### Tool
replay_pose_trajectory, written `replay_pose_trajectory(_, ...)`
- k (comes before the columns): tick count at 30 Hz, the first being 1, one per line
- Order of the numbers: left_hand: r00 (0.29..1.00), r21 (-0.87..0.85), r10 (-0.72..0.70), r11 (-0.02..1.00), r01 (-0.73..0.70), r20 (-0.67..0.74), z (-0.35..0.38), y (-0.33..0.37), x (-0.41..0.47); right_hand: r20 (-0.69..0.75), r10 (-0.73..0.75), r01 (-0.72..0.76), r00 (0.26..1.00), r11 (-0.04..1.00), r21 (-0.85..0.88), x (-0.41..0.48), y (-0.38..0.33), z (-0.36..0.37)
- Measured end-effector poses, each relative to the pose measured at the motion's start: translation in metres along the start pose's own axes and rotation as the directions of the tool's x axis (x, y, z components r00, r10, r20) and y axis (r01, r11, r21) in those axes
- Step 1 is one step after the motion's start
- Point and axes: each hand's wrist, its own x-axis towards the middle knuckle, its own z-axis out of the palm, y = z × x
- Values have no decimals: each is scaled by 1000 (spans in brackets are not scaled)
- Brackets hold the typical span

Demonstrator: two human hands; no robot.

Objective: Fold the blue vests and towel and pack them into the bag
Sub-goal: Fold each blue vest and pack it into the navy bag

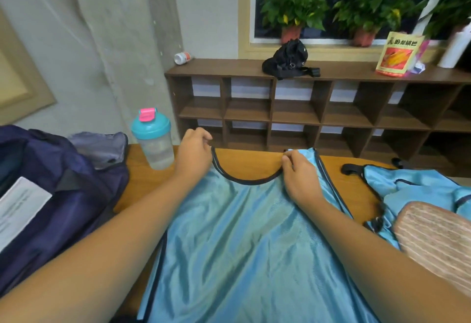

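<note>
Head view: left hand point(193, 156) and right hand point(302, 177) each pinch a shoulder of the vest point(242, 233). I'd tug both level and taut on table point(254, 163) before folding.

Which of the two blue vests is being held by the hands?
The blue vest spread flat in the centre: left hand and right hand grip its shoulder straps. The other vest lies crumpled at right, partly under the towel, untouched.

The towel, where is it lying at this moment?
In the head view the towel lies at the right side of the table, partly on the crumpled blue vest, to the right of the spread blue vest.
</note>
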Motion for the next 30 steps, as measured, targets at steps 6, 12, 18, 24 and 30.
replay_pose_trajectory(6, 995, 162, -73, 983, 82, -62, -12, -31, -9, 4, 5, -5, 1000, 1000, -31, 2, 3, 4)
replay_pose_trajectory(12, 982, 309, -184, 937, 162, 44, -5, -24, -11, 8, 7, -7, 1000, 999, -39, 3, 5, 5)
replay_pose_trajectory(18, 940, -166, -335, 925, 342, 70, -1, -26, 6, 13, 12, -11, 1000, 998, -55, 4, 6, 6)
replay_pose_trajectory(24, 956, -51, -262, 961, 271, 133, -7, -36, 13, 17, 8, -7, 1000, 997, -73, 3, 5, 6)
replay_pose_trajectory(30, 958, 363, -87, 932, -19, 274, -1, -40, 10, 48, 4, 0, 999, 995, -102, 2, 4, 5)
